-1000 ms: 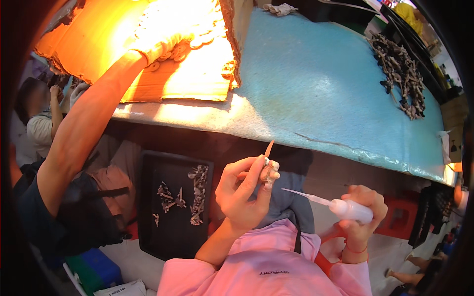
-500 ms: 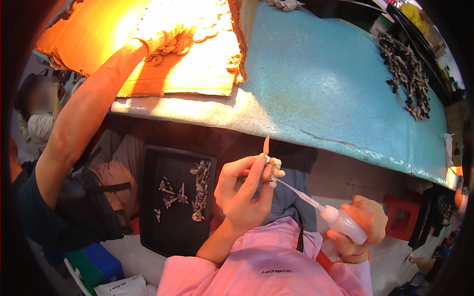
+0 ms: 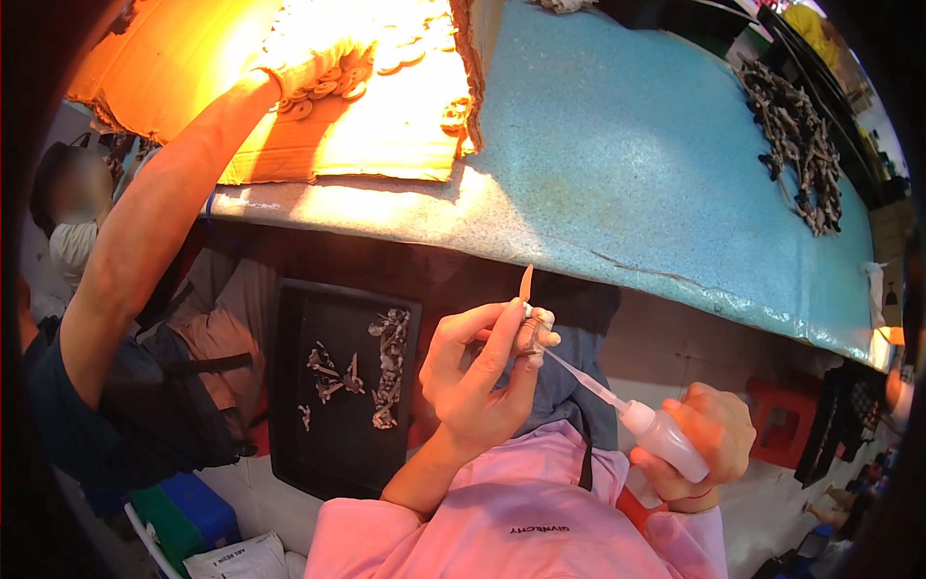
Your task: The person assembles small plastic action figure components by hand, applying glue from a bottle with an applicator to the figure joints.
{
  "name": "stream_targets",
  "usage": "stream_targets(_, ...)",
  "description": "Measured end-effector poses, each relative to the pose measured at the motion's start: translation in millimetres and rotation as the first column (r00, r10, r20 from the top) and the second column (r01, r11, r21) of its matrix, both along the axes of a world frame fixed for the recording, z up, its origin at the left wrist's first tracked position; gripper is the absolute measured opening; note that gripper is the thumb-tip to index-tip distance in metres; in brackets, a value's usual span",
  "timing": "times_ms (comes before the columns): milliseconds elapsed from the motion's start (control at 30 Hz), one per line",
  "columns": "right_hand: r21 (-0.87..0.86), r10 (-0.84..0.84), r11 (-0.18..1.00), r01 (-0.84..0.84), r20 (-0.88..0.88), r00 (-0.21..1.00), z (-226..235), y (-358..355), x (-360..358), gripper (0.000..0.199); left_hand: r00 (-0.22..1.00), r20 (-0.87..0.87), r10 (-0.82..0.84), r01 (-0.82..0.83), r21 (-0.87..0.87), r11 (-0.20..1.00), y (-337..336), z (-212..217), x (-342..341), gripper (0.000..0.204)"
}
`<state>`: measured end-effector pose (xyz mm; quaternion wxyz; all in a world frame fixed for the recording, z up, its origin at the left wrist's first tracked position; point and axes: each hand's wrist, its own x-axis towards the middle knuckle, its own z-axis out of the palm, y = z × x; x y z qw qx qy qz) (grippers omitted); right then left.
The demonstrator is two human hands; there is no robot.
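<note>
My left hand [image 3: 477,376] is raised in front of the pink shirt, its fingertips pinching a small pale, knobbly piece [image 3: 533,336] whose kind I cannot make out. A thin, pointed, orange-tan tip [image 3: 526,283] sticks up above those fingers. In my right hand [image 3: 712,434] lies a translucent pinkish squeeze bottle [image 3: 670,444], gripped around its body and tilted. Its long thin nozzle [image 3: 588,381] reaches up and left, the tip at or very close to the underside of the pale piece. My fingers partly cover the piece.
A blue-covered table [image 3: 617,145] spans ahead, with a heap of dark and pale small parts [image 3: 796,154] at right. A co-worker's arm [image 3: 145,232] reaches over brightly lit cardboard [image 3: 280,169] holding ring-shaped pieces. A black tray [image 3: 328,454] with small parts stands left; a red stool [image 3: 776,420] right.
The view has shifted slightly. Both hands keep nearly the same pose, with the nozzle tip still at the pale piece.
</note>
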<state>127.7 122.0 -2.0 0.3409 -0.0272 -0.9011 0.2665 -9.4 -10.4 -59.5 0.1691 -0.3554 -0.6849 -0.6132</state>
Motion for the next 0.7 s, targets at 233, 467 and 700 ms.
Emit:
stream_targets(233, -0.025, 0.129, 0.991, -0.131, -0.053, 0.990, 3.2, 5.8, -7.5, 0.045, 1.000, 0.006, -0.004, 0.004, -0.012, 1.000, -0.5, -1.8, 0.2, 0.038)
stream_targets(467, -0.034, 0.142, 0.989, -0.144, -0.057, 0.988, 0.5, 6.9, -8.0, 0.045, 1.000, 0.010, -0.008, 0.008, -0.017, 1.000, -1.0, -5.1, 0.0, 0.038)
stream_targets(700, -0.051, 0.068, 0.996, -0.068, -0.007, 0.998, -2.7, 3.2, -2.8, 0.041, 0.998, 0.040, -0.043, 0.042, 0.015, 0.999, -1.3, -3.4, -0.1, 0.034)
